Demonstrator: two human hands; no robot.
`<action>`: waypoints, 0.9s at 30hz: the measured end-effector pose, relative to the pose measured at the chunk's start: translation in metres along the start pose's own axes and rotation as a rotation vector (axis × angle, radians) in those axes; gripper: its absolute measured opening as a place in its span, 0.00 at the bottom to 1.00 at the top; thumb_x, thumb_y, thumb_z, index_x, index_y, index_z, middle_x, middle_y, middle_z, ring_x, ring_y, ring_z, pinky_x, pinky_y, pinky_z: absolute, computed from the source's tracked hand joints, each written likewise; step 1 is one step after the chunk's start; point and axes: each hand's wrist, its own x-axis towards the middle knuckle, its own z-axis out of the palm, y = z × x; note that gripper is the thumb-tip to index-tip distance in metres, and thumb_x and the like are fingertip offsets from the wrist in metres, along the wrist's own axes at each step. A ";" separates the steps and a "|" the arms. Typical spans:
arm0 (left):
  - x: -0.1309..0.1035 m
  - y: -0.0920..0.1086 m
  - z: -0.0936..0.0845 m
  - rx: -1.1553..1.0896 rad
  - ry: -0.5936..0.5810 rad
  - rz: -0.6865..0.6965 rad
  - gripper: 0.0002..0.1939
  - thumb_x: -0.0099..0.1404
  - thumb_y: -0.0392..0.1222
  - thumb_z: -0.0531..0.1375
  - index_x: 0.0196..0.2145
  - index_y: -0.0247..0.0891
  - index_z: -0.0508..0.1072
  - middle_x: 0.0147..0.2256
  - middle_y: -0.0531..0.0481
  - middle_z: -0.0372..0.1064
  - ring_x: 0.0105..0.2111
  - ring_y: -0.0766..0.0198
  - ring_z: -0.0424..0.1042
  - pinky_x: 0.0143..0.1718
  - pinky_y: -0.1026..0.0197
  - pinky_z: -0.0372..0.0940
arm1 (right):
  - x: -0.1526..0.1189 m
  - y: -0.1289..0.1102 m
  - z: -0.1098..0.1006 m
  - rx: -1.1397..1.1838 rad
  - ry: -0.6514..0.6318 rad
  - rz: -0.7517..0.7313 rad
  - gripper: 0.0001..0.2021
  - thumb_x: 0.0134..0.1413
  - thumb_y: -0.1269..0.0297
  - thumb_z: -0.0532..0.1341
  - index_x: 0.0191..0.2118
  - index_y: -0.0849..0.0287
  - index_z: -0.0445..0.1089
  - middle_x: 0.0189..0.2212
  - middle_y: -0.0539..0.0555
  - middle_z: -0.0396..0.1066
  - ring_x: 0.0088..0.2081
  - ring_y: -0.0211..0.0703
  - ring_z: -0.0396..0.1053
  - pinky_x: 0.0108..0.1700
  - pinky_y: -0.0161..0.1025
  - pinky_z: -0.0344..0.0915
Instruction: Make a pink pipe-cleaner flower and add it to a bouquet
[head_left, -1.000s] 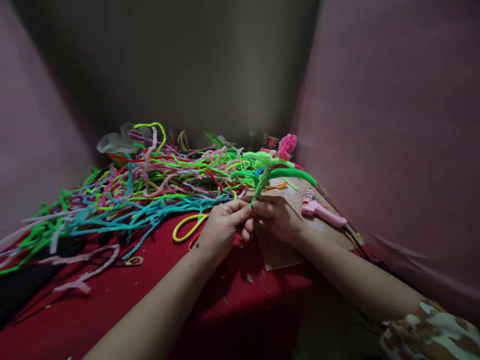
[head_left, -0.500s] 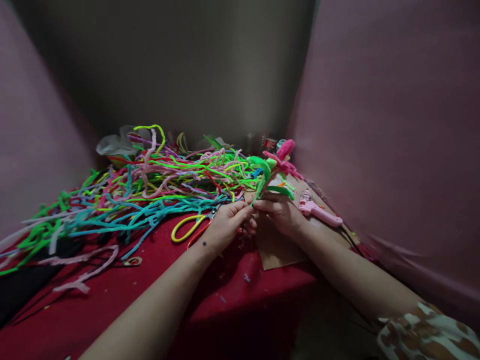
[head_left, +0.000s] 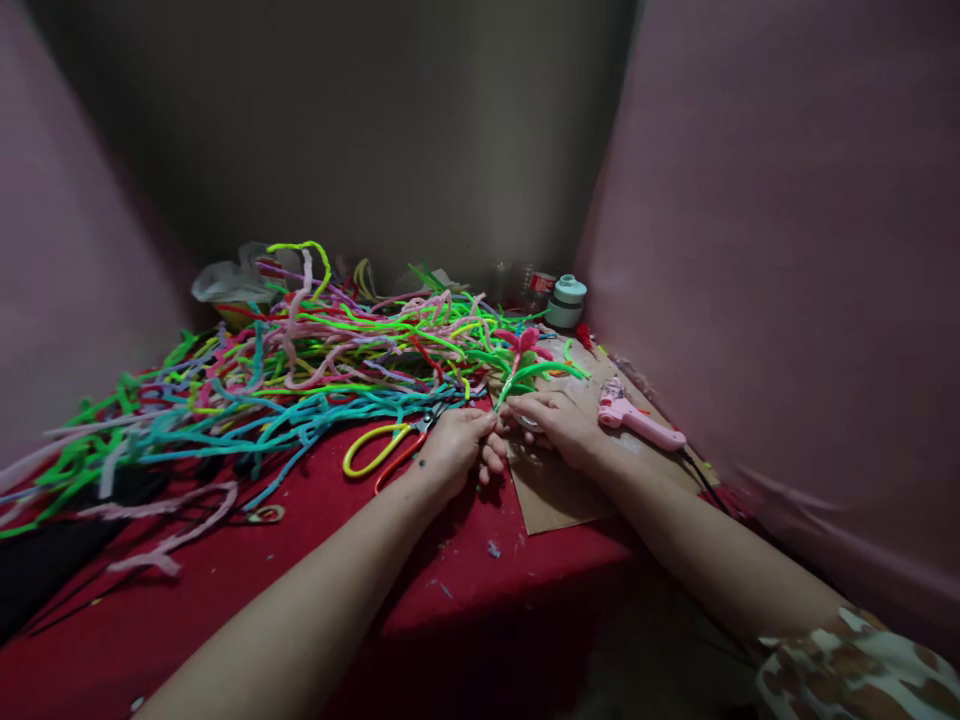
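Observation:
A pipe-cleaner flower [head_left: 517, 350] with pink petals and green leaves leans upward from between my two hands. My left hand [head_left: 465, 445] is closed, pinching the lower end of its green stem with thumb and forefinger. Close beside the stem, my right hand [head_left: 562, 425] is closed with its fingers curled around a pale round thing [head_left: 530, 422] that looks like a roll of tape, mostly hidden under the fingers. Both hands are just above the near part of the cardboard sheet [head_left: 555, 505] and the red cloth.
A heap of coloured pipe cleaners [head_left: 360, 350] spreads behind and left. Scissors [head_left: 375, 455] with yellow and red handles lie beside my left hand. A pink glue gun [head_left: 641, 420] with a cord rests at right. A pale-lidded jar [head_left: 568, 300] stands at the back.
The flower has turned and tipped, its pink head moving left and down. The jar behind it now shows fully, and the pale round thing has come into view under my right fingers.

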 end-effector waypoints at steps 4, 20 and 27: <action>-0.001 0.003 -0.007 0.182 -0.007 -0.004 0.16 0.63 0.48 0.49 0.24 0.35 0.65 0.17 0.51 0.67 0.12 0.68 0.63 0.12 0.67 0.52 | 0.000 -0.001 0.000 0.025 0.015 0.011 0.18 0.52 0.51 0.56 0.24 0.62 0.68 0.17 0.49 0.63 0.15 0.30 0.55 0.16 0.31 0.47; -0.050 0.014 -0.085 1.537 0.187 0.019 0.14 0.61 0.50 0.50 0.38 0.37 0.65 0.36 0.41 0.71 0.35 0.53 0.71 0.28 0.60 0.57 | -0.001 0.001 -0.002 0.122 -0.060 0.040 0.11 0.45 0.62 0.54 0.24 0.64 0.68 0.17 0.52 0.67 0.15 0.32 0.58 0.16 0.31 0.53; -0.055 0.015 -0.101 1.408 0.142 -0.037 0.12 0.58 0.45 0.49 0.37 0.37 0.65 0.32 0.42 0.70 0.29 0.53 0.69 0.26 0.59 0.54 | -0.001 0.001 -0.004 0.147 -0.076 0.037 0.10 0.44 0.63 0.54 0.23 0.63 0.69 0.20 0.53 0.69 0.16 0.32 0.59 0.16 0.30 0.53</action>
